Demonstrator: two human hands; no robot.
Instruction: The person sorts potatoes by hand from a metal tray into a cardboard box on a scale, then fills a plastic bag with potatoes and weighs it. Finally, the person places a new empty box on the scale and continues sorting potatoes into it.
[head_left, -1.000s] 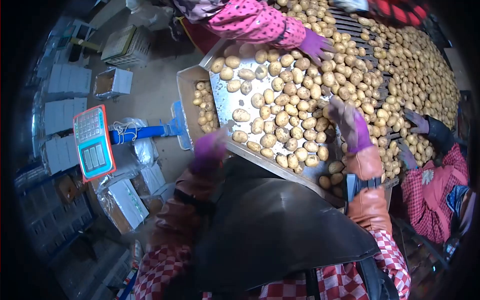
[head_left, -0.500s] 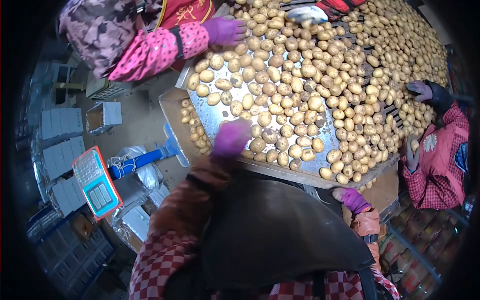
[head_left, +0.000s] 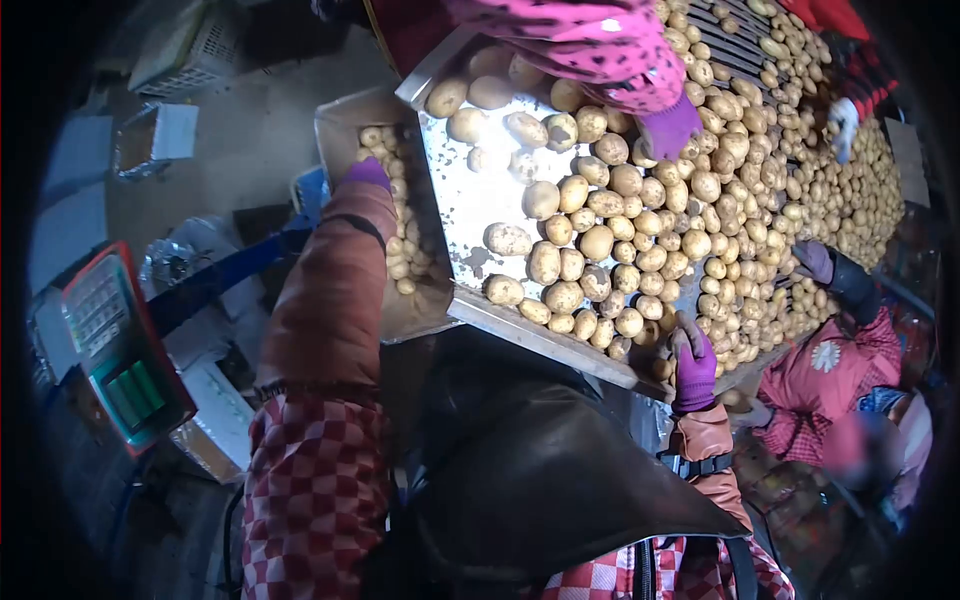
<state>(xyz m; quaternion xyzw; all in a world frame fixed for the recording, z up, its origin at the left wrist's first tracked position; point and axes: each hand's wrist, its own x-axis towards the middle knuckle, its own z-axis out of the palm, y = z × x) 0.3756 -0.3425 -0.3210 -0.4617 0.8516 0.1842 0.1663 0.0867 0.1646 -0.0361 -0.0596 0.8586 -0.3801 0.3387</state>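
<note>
My left hand, in a purple glove, reaches over a cardboard box with potatoes inside. Its fingers are hidden from view, so I cannot see whether they hold anything. My right hand, gloved in purple with dirty fingertips, rests at the near edge of the metal sorting table. The fingers stretch out beside the potatoes, with none visibly in the grip. Many loose potatoes cover the table.
Across the table a co-worker's purple-gloved hand touches potatoes. Further right are a white-gloved hand and another person's gloved hand. A scale display stands at left, near an open carton and a plastic crate.
My left hand has moved from above the table to the box at left. My right hand has come up from below the edge onto the potatoes. The view has turned left.
</note>
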